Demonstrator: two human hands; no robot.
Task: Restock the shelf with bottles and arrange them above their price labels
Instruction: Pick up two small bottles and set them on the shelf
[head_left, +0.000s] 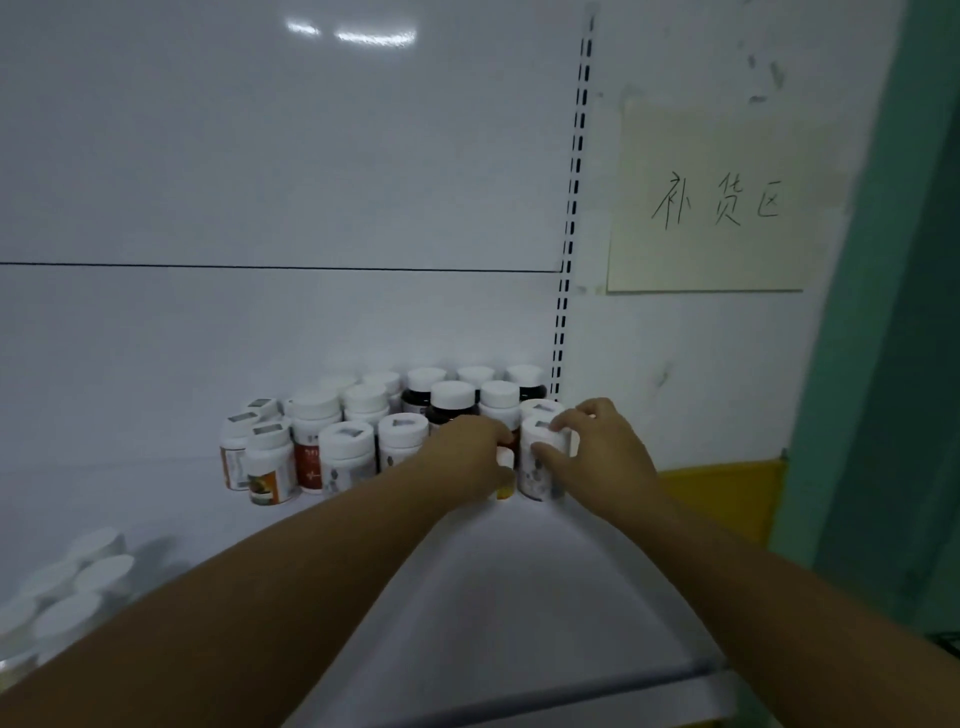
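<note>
Several white-capped bottles (347, 452) stand clustered at the back of a white shelf (498, 597), some white, some dark brown. My left hand (467, 457) is wrapped around a small bottle with a yellow label (505, 475), mostly hidden behind my fingers. Just to its right, my right hand (597, 452) grips a white bottle (540, 457) by its side, fingers over the cap edge. Both bottles stand upright on the shelf near the right end of the cluster. No price labels are visible.
More white-capped bottles (78, 577) sit blurred at the lower left. A slotted upright (571, 208) runs down the back panel. A paper sign with handwriting (717, 202) hangs on the right wall. A yellow panel (727, 499) and green wall lie further right.
</note>
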